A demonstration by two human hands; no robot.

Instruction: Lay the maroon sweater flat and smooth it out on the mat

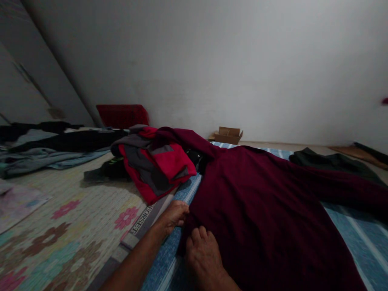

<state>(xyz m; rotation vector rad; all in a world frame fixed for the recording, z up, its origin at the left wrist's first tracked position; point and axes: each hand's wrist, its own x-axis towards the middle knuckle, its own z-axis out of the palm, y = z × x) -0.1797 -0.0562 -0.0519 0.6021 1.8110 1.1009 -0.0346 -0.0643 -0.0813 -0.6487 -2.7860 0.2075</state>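
Observation:
A maroon long-sleeved shirt (pixel 248 206) lies spread out before me, one sleeve reaching right and the other toward the pile on the left. My left hand (pixel 176 214) pinches the shirt's left side edge. Lower down, close to the hem, my right hand (pixel 202 250) is closed with its fingers curled on the same edge. The fabric has some soft wrinkles across its middle. Under the shirt is a blue striped cloth (pixel 357 226).
A red and grey garment (pixel 157 161) is heaped just beyond my left hand. Dark and grey clothes (pixel 60 145) lie far left on a flowered mat (pixel 100 210). A dark folded garment (pixel 327 159) sits at right. By the wall are a cardboard box (pixel 228 136) and a red case-like object (pixel 123 116).

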